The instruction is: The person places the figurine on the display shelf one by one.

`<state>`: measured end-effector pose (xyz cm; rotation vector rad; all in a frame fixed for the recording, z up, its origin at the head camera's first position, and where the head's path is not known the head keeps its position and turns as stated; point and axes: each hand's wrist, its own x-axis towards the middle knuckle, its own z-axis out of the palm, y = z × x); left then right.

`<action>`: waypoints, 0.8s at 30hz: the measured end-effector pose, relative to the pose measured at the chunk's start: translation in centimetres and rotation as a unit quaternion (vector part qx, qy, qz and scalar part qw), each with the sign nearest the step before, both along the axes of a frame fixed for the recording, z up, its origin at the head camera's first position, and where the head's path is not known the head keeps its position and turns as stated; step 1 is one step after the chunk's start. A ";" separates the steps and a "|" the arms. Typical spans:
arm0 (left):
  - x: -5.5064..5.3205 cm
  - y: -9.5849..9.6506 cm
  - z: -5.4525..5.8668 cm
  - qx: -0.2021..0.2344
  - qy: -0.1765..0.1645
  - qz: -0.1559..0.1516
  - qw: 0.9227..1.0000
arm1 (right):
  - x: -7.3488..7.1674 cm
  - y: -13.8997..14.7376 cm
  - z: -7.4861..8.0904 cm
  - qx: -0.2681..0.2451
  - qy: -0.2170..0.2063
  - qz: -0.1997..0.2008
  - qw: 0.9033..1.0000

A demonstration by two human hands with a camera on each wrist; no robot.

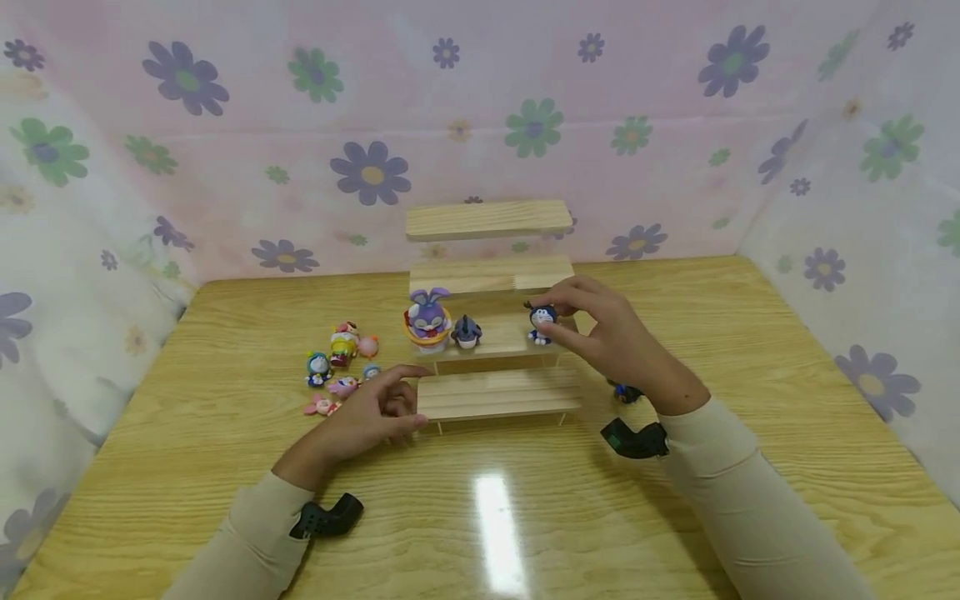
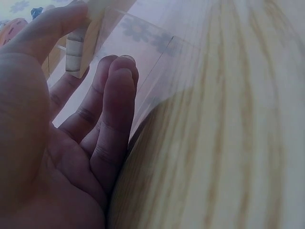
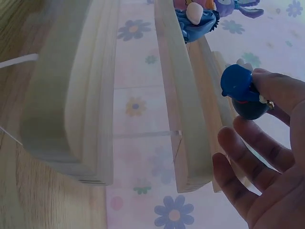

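My right hand (image 1: 618, 346) pinches a small blue-and-white cat figurine (image 1: 541, 327) between thumb and fingers, at the right end of the second step of a tiered wooden display stand (image 1: 495, 394). In the right wrist view the figurine's round blue head (image 3: 236, 81) shows by the fingertips, with the other fingers spread below. My left hand (image 1: 367, 421) holds the left end of the lowest step, thumb at its front edge and index finger at the back corner. On the second step's left side stand a purple rabbit figurine (image 1: 427, 321) and a dark blue donkey-like figurine (image 1: 466, 332).
Several small figurines (image 1: 343, 344) lie on the table left of the stand. Another dark figurine (image 1: 624, 392) is partly hidden beneath my right wrist. The upper steps (image 1: 487, 218) rise toward a flowered cloth backdrop (image 1: 630, 67). Clear supports (image 1: 561, 419) hold up the boards.
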<state>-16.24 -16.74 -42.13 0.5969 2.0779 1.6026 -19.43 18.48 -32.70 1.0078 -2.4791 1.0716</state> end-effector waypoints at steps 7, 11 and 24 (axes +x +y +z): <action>0.0 0.1 0.0 0.004 -0.004 0.001 1.000 | -0.2 -0.8 0.2 0.006 -0.014 0.004 1.000; 0.1 0.2 0.1 0.005 -0.005 0.001 1.000 | -0.4 -1.5 0.1 -0.001 -0.017 0.016 1.000; 0.1 0.1 0.2 0.002 -0.003 0.000 1.000 | -0.6 -3.1 -0.5 -0.041 -0.044 0.028 0.998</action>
